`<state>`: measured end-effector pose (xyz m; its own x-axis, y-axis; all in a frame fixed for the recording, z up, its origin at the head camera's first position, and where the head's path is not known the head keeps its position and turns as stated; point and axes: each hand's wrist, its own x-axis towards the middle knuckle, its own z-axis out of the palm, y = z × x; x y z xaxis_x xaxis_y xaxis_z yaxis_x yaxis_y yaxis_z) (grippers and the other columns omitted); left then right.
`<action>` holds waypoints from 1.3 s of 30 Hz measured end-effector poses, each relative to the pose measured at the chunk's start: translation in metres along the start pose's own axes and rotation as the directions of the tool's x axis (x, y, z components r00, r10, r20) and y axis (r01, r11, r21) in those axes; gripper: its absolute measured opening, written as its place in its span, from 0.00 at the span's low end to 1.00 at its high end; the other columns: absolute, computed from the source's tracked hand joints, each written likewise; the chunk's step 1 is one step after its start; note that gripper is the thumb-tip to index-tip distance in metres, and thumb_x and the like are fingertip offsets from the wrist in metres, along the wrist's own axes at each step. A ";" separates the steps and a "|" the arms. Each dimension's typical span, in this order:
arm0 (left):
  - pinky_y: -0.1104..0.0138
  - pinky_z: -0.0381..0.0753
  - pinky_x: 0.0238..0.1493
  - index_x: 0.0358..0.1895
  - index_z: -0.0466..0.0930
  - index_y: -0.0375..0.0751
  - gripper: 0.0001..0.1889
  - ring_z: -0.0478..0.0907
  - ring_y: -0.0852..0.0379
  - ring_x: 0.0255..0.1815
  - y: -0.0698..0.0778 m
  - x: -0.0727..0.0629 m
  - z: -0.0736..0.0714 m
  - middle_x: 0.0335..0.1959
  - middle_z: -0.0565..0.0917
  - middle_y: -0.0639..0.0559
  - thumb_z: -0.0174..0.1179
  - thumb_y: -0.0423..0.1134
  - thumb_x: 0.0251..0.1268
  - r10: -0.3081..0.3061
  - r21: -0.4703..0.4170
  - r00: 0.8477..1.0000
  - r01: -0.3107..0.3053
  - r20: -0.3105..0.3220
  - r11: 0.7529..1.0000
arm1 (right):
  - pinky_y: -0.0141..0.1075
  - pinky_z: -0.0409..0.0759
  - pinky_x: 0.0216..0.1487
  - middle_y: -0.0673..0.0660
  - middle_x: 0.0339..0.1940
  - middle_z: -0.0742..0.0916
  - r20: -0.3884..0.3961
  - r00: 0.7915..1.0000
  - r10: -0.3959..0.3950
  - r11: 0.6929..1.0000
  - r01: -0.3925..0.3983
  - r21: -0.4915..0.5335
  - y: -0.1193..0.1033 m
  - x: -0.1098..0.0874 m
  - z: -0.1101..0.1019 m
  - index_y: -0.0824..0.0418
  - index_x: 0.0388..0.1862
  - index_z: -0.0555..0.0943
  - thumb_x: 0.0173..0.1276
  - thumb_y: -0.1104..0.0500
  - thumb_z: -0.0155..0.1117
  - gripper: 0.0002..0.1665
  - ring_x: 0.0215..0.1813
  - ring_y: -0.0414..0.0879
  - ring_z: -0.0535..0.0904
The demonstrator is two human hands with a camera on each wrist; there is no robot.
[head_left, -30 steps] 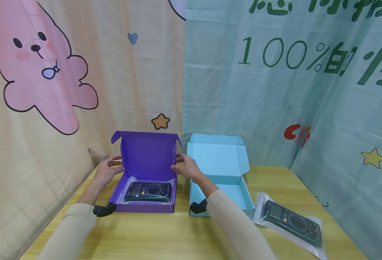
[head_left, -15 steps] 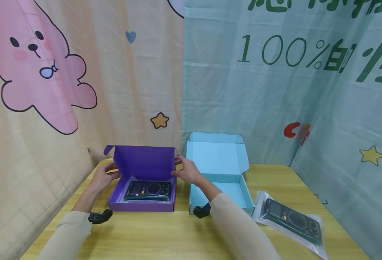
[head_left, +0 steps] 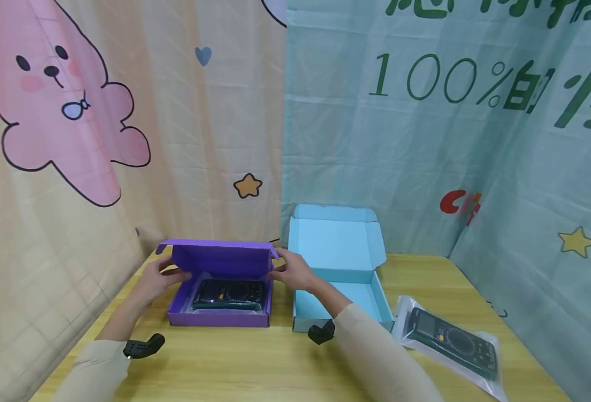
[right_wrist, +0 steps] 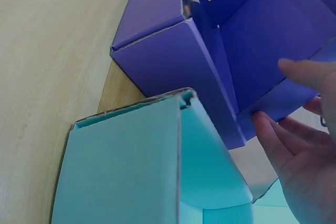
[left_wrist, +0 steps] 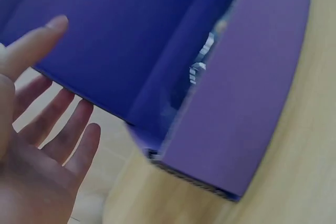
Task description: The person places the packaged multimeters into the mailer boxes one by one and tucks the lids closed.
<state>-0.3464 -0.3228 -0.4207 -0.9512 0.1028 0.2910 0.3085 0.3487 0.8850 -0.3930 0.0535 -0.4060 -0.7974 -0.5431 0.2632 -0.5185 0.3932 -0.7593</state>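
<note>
A purple cardboard box (head_left: 220, 319) stands on the table with its lid (head_left: 220, 258) tilted forward, partway down. Inside lies a dark multimeter (head_left: 229, 294) in a clear plastic bag. My left hand (head_left: 155, 279) holds the lid's left edge, thumb on the inner face and fingers (left_wrist: 73, 129) behind it. At the opposite edge my right hand (head_left: 295, 271) grips the lid, its thumb (right_wrist: 304, 72) inside and its fingers on the outer side.
Close on the right, a light blue box (head_left: 300, 324) stands with its lid up. A second bagged multimeter (head_left: 451, 340) lies on the wooden table (head_left: 255, 363) further right. Printed curtains (head_left: 225, 123) hang behind.
The purple box's lid has swung from upright forward and down, with both hands at its side edges following it. The light blue box and the bagged multimeter beside it stay put.
</note>
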 end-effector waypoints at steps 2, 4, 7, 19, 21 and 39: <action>0.76 0.77 0.53 0.73 0.65 0.26 0.32 0.80 0.60 0.57 0.009 -0.006 -0.006 0.68 0.72 0.33 0.67 0.35 0.72 0.008 -0.057 1.000 -0.007 0.023 0.998 | 0.41 0.86 0.51 0.55 0.67 0.80 0.022 0.999 0.023 0.998 -0.024 0.057 -0.003 -0.002 -0.003 0.52 0.76 0.72 0.72 0.63 0.71 0.36 0.55 0.50 0.87; 0.75 0.78 0.54 0.74 0.64 0.28 0.31 0.78 0.66 0.56 0.016 -0.012 -0.014 0.66 0.73 0.40 0.65 0.33 0.73 0.041 -0.112 0.998 -0.036 0.041 0.993 | 0.43 0.85 0.54 0.54 0.68 0.80 0.049 0.998 0.042 0.992 -0.047 0.115 -0.006 -0.005 -0.006 0.50 0.78 0.71 0.70 0.61 0.73 0.39 0.59 0.51 0.85; 0.72 0.80 0.55 0.72 0.67 0.31 0.24 0.79 0.67 0.56 0.025 -0.020 -0.024 0.62 0.76 0.51 0.57 0.30 0.78 0.095 -0.185 0.992 -0.078 0.087 0.980 | 0.48 0.83 0.57 0.55 0.71 0.77 0.084 0.994 0.073 0.981 -0.087 0.174 -0.014 -0.011 -0.010 0.52 0.80 0.67 0.68 0.57 0.75 0.44 0.63 0.54 0.82; 0.67 0.82 0.55 0.69 0.65 0.22 0.21 0.83 0.58 0.54 0.028 -0.035 -0.034 0.53 0.84 0.55 0.52 0.30 0.81 0.074 -0.272 0.981 -0.023 0.180 0.962 | 0.48 0.83 0.57 0.58 0.73 0.75 0.070 0.997 0.031 0.999 -0.033 0.030 -0.044 -0.038 -0.009 0.58 0.75 0.73 0.73 0.32 0.62 0.43 0.64 0.54 0.81; 0.66 0.82 0.57 0.67 0.70 0.29 0.17 0.83 0.58 0.55 0.024 -0.039 -0.035 0.55 0.83 0.55 0.51 0.29 0.81 0.087 -0.279 0.974 -0.025 0.211 0.960 | 0.47 0.83 0.58 0.57 0.72 0.76 0.082 0.996 0.029 1.000 -0.028 -0.007 -0.044 -0.042 -0.007 0.57 0.75 0.74 0.73 0.31 0.60 0.43 0.64 0.55 0.81; 0.65 0.79 0.61 0.73 0.62 0.22 0.27 0.77 0.58 0.62 0.018 -0.054 -0.047 0.65 0.75 0.50 0.56 0.29 0.76 -0.001 -0.203 0.921 0.087 0.390 0.975 | 0.34 0.77 0.63 0.58 0.73 0.75 0.199 0.980 -0.033 0.988 0.062 -0.144 -0.038 -0.058 -0.001 0.60 0.75 0.74 0.73 0.38 0.64 0.40 0.68 0.49 0.77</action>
<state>-0.2892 -0.3655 -0.4030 -0.8805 0.4572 0.1254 0.2200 0.1597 0.9624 -0.3278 0.0703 -0.3922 -0.7028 -0.6921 0.1645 -0.6062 0.4615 -0.6477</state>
